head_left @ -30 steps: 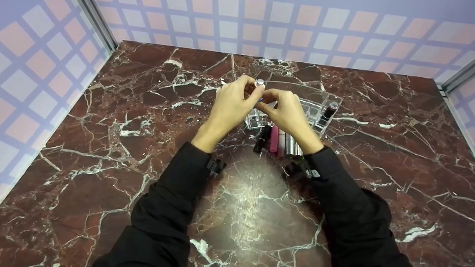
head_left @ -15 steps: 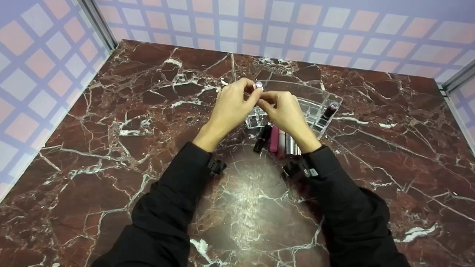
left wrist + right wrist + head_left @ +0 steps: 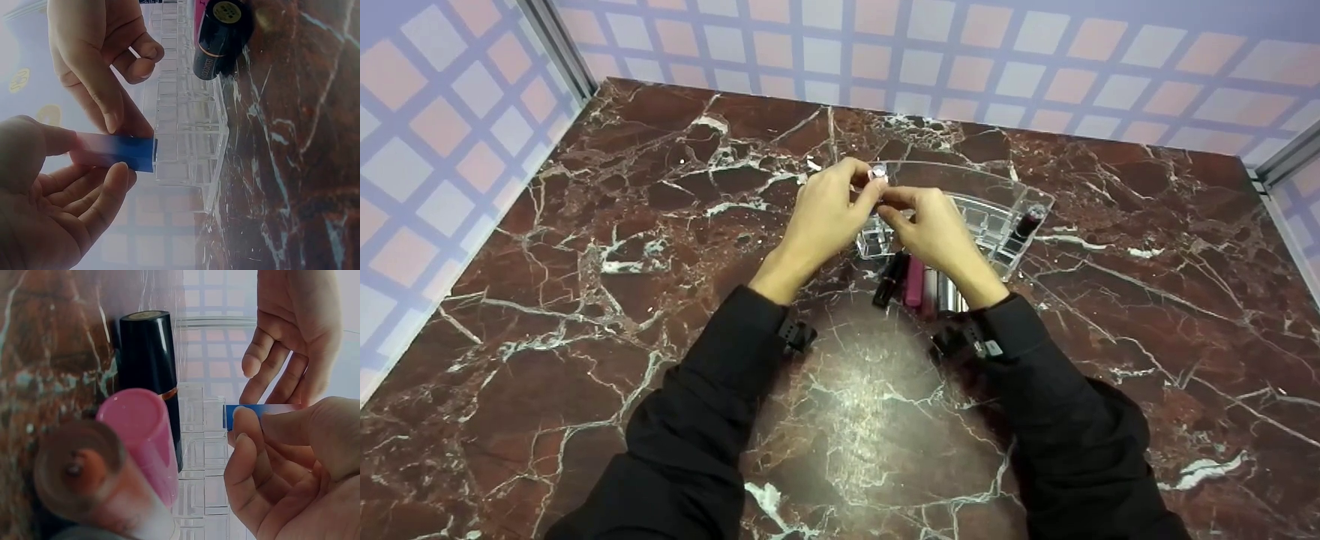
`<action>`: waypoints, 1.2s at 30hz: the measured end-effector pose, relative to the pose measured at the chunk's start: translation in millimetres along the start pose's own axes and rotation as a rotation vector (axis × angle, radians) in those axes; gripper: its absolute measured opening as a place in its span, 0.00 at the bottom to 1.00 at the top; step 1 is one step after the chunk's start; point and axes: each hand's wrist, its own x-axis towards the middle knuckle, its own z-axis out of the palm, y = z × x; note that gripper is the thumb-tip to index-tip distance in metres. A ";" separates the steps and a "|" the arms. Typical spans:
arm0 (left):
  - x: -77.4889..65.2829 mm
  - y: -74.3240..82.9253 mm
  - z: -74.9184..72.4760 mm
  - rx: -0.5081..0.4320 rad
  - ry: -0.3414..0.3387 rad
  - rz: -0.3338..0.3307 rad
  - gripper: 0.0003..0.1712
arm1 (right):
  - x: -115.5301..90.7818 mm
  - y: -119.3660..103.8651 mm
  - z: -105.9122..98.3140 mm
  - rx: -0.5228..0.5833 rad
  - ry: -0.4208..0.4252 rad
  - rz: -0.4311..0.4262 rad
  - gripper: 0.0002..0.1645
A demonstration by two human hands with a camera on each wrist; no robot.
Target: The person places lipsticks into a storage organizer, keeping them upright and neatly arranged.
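Upright over the left end of a clear acrylic organizer [image 3: 982,214] is a pink-and-blue lipstick tube [image 3: 121,150] with a shiny, jewel-like top [image 3: 879,172]. My left hand [image 3: 829,206] pinches its pink upper part between thumb and fingers. Lower down, my right hand [image 3: 934,225] pinches the blue part with thumb and forefinger. In the left wrist view the blue end is right at the rim of an end compartment [image 3: 185,143]. From the head view, the hands hide most of the tube.
In front of the organizer stand a black lipstick [image 3: 889,280], a pink tube [image 3: 914,281], a clear-capped brownish tube [image 3: 107,478] and a silver tube [image 3: 949,292]. A dark lipstick [image 3: 1027,223] sits in the organizer's right end. Patterned panels [image 3: 870,60] border the marble table [image 3: 585,375].
Both hands have shifted slightly, with the tube's shiny top moving a little left and down. The blue bit that showed below the fingers a second ago is now hidden in the head view.
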 end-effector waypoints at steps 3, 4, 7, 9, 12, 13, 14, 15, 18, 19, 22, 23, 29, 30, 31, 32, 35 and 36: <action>0.5 -1.3 0.0 -0.002 0.002 -0.008 0.18 | -0.4 0.5 0.3 -0.003 -0.004 -0.018 0.23; 0.8 -1.7 -0.2 0.001 0.001 -0.011 0.18 | -0.7 0.4 0.3 -0.003 -0.003 -0.024 0.23; 1.3 -3.0 -0.1 0.004 0.004 -0.011 0.18 | -1.7 0.3 0.1 -0.014 0.002 -0.039 0.24; 1.4 -3.9 0.1 0.014 0.008 -0.004 0.17 | -2.3 0.5 -0.3 -0.027 0.002 -0.042 0.25; 1.7 -5.4 0.8 0.023 0.011 0.006 0.16 | -3.4 0.1 -0.9 -0.035 -0.006 -0.034 0.26; 1.7 -5.9 1.0 0.020 0.009 0.004 0.16 | -3.6 0.2 -1.0 -0.033 -0.010 -0.031 0.27; 1.7 -6.4 1.2 0.016 0.006 0.003 0.16 | -3.8 0.5 -1.1 -0.032 -0.014 -0.028 0.27; 1.7 -6.8 1.5 0.012 0.003 0.000 0.16 | -4.0 0.5 -1.2 -0.032 -0.017 -0.027 0.27; 1.5 -7.4 2.3 -0.010 -0.014 -0.016 0.17 | -4.1 1.0 -1.0 -0.032 -0.020 -0.023 0.27; 1.5 -7.5 2.6 -0.016 -0.020 -0.022 0.18 | -4.0 1.2 -0.9 -0.031 -0.020 -0.021 0.27; 1.6 -7.4 3.1 -0.017 -0.036 -0.040 0.18 | -3.9 1.1 -0.9 -0.019 -0.025 -0.006 0.26; 1.8 -7.4 3.2 -0.014 -0.038 -0.045 0.18 | -3.8 1.2 -1.0 -0.020 -0.024 -0.001 0.26; 1.7 -6.6 3.2 0.003 -0.028 -0.043 0.16 | -2.5 -0.1 -1.2 -0.040 -0.018 0.000 0.22; 1.6 -6.6 3.2 0.000 -0.026 -0.043 0.16 | -2.4 -0.5 -1.2 -0.036 -0.019 -0.001 0.22; 1.5 -6.8 3.1 -0.001 -0.024 -0.044 0.16 | -2.6 -0.8 -1.4 -0.031 -0.021 -0.002 0.21; 1.6 -7.0 3.1 0.000 -0.022 -0.045 0.16 | -2.7 -1.2 -1.5 -0.027 -0.022 -0.003 0.21; 1.7 -8.2 3.0 -0.005 -0.015 -0.043 0.15 | -3.5 -2.3 -1.8 -0.019 -0.019 -0.009 0.21; 1.7 -8.6 2.9 -0.005 -0.012 -0.042 0.15 | -3.8 -2.6 -2.0 -0.020 -0.016 -0.013 0.21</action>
